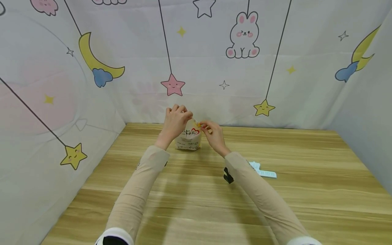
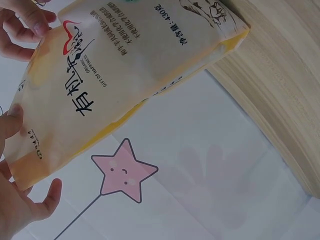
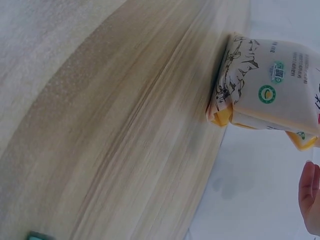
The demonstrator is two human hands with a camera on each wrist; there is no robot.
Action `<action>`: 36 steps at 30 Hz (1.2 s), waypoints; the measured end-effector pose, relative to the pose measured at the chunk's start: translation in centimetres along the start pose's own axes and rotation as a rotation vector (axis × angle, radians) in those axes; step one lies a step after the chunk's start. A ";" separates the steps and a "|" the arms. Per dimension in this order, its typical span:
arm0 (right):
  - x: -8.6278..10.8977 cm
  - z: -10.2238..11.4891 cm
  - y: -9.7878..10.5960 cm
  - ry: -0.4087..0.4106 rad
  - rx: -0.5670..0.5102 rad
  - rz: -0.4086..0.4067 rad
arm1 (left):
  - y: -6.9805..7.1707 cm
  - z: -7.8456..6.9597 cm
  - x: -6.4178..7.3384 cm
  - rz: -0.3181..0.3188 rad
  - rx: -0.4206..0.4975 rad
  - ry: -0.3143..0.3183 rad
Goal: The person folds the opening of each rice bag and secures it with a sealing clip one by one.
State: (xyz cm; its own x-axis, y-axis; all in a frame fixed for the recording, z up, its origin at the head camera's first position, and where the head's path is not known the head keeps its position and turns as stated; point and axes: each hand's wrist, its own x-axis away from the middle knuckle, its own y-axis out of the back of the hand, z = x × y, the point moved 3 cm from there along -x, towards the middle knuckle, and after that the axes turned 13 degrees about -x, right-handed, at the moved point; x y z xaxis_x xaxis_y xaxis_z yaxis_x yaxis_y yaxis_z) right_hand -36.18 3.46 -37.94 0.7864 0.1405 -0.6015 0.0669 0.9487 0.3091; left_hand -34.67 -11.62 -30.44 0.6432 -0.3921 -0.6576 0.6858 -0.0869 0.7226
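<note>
A cream food bag (image 1: 187, 140) with yellow edges and printed lettering stands upright toward the back of the table. My left hand (image 1: 176, 121) pinches its top edge; in the left wrist view, the left thumb (image 2: 11, 122) lies on the front of the bag's narrow top. My right hand (image 1: 214, 136) pinches the right side of the bag near the top, at a yellow part. The right fingers (image 2: 30, 22) also show against the bag's side in the left wrist view. In the right wrist view, the bag's base (image 3: 225, 100) sits on the table and its top runs out of frame.
A light blue plastic clip (image 1: 267, 174) with a long ruler-like bar lies on the wooden table (image 1: 306, 204), partly behind the right sleeve (image 1: 260, 190). A white cloth (image 1: 208, 61) with cartoon stars, moons and a rabbit hangs behind the table and along its left side.
</note>
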 end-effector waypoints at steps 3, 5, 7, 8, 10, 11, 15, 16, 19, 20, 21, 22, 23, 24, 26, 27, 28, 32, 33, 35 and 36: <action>0.0 0.1 0.1 -0.008 0.001 0.005 | 0.0 0.0 0.0 0.001 -0.002 -0.001; 0.0 0.1 0.2 -0.011 0.000 0.011 | 0.1 0.0 0.0 0.007 -0.003 0.001; 0.0 0.1 0.3 -0.013 0.000 0.021 | 0.1 0.0 0.0 0.016 -0.003 0.003; 0.0 0.2 0.3 -0.016 -0.001 0.027 | 0.1 0.0 0.0 0.019 -0.002 0.004; 0.1 0.2 0.4 -0.018 -0.003 0.040 | 0.1 0.0 0.0 0.025 0.000 0.007; 0.1 0.2 0.4 -0.018 -0.005 0.046 | 0.0 0.1 0.0 0.027 0.001 0.009; 0.1 0.3 0.6 -0.014 -0.008 0.067 | 0.0 0.1 -0.1 0.032 0.009 0.013; 0.1 0.3 0.6 -0.013 -0.008 0.071 | 0.0 0.1 -0.1 0.032 0.009 0.014; 0.1 0.2 0.7 -0.008 0.001 0.078 | 0.0 0.1 -0.1 0.038 0.012 0.015; 0.1 0.2 0.7 -0.007 0.004 0.081 | 0.1 0.1 -0.2 0.039 0.014 0.015; 0.1 0.2 0.7 -0.005 0.008 0.083 | 0.1 0.0 -0.2 0.043 0.014 0.015; 0.1 0.3 0.8 -0.003 0.011 0.086 | 0.2 0.0 -0.1 0.046 0.015 0.016; 0.2 0.3 0.8 -0.001 0.014 0.089 | 0.2 0.0 -0.1 0.050 0.016 0.017; 0.2 0.3 0.8 0.003 0.017 0.093 | 0.3 0.0 -0.1 0.054 0.016 0.017; 0.2 0.3 0.9 0.008 0.019 0.102 | 0.4 -0.1 -0.1 0.062 0.017 0.018; 0.2 0.4 0.9 0.010 0.019 0.107 | 0.4 -0.1 -0.1 0.066 0.017 0.019; 0.2 0.4 0.9 0.010 0.020 0.112 | 0.4 -0.1 -0.1 0.067 0.016 0.019; 0.2 0.4 1.1 0.011 0.024 0.135 | 0.4 -0.1 -0.1 0.062 0.015 0.018; 0.2 0.5 1.1 0.013 0.026 0.139 | 0.4 -0.1 -0.1 0.059 0.017 0.018; 0.2 0.6 1.2 0.018 0.036 0.146 | 0.3 -0.1 -0.1 0.054 0.018 0.018; 0.2 0.6 1.2 0.020 0.041 0.149 | 0.3 -0.1 -0.2 0.052 0.019 0.017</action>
State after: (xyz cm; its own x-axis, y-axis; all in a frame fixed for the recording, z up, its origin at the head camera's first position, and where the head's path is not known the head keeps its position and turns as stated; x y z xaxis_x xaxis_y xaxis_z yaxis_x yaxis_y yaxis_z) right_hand -35.51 4.49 -37.23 0.7774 0.2844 -0.5611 -0.0240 0.9047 0.4255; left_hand -34.56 -11.51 -30.15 0.6836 -0.3806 -0.6228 0.6451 -0.0840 0.7595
